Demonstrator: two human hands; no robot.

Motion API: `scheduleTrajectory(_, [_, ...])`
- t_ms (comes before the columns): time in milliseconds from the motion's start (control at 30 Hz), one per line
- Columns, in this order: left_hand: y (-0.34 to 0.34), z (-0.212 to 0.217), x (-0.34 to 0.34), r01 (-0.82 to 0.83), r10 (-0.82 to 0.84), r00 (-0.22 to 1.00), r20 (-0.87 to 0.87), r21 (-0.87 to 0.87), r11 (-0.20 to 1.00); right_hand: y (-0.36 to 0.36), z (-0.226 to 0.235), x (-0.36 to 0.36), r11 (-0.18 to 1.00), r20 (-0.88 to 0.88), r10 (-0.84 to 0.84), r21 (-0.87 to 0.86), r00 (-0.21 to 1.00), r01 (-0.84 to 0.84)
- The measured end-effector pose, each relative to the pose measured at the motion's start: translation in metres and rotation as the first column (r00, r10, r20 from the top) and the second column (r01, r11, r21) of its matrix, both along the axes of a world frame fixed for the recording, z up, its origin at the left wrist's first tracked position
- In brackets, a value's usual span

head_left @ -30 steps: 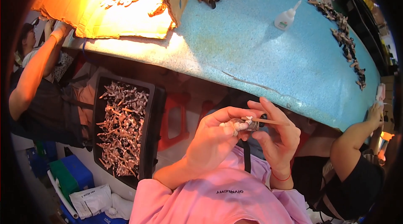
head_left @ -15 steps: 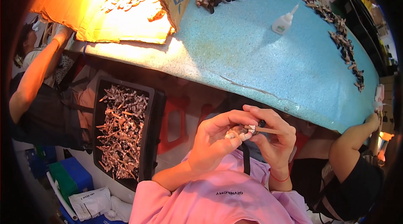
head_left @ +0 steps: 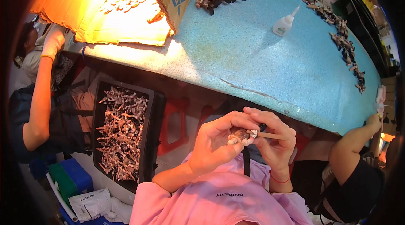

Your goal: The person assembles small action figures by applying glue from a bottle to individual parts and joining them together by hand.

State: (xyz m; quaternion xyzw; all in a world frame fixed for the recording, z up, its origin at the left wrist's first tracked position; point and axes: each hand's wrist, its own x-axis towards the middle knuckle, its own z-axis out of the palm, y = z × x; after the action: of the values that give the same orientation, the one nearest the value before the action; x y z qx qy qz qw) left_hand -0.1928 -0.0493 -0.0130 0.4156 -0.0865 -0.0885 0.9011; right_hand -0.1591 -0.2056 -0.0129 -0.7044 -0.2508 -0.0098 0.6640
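Observation:
Before my chest, a small brown, white and black figurine (head_left: 239, 135) is held between both hands. My left hand (head_left: 216, 140) curls round its left side, with thumb below and fingers above. My right hand (head_left: 276, 142) pinches the other side between thumb and fingers. A thin flat tan piece (head_left: 271, 135), like a small stick, juts from the figurine across the right fingers. Part of the figurine is hidden by my fingers, so its full shape cannot be made out.
A blue-covered table (head_left: 249, 52) carries a white dropper bottle (head_left: 283, 24), rows of similar figurines (head_left: 346, 48) and a brightly lit cardboard box (head_left: 126, 35). Left of me stands a black crate (head_left: 157, 123) full of figurines. Co-workers' arms (head_left: 40, 98) show at both sides.
The co-worker's arm at left has swung more upright. My hands keep their hold, and the figurine has turned slightly between them.

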Motion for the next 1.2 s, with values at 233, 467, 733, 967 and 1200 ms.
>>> scheduleTrajectory(233, [0.0006, -0.0013, -0.0004, 0.001, -0.001, 1.0, 0.002, 0.017, 1.0, -0.0001, -0.0009, -0.0005, 1.0, -0.001, 0.001, 0.006, 1.0, -0.001])
scheduleTrajectory(467, [0.0003, -0.0029, -0.0004, -0.002, 0.002, 1.0, 0.003, 0.016, 1.0, 0.0007, -0.0009, -0.0011, 1.0, 0.028, -0.011, 0.007, 1.0, 0.011])
scheduleTrajectory(733, [0.0015, -0.0014, -0.0004, 0.003, -0.003, 1.0, -0.002, 0.028, 1.0, 0.0013, 0.0008, -0.0018, 1.0, 0.027, -0.011, -0.007, 1.0, 0.011])
scheduleTrajectory(967, [0.0025, -0.0023, -0.0005, 0.007, -0.008, 1.0, 0.008, 0.032, 0.999, 0.0018, 0.0015, -0.0024, 0.999, 0.038, -0.021, -0.028, 0.999, 0.022])
scheduleTrajectory(1200, [0.0037, -0.0023, -0.0007, 0.01, -0.01, 1.0, 0.013, 0.043, 0.999, 0.0026, 0.0016, -0.0022, 1.0, 0.046, -0.017, -0.024, 0.999, 0.018])
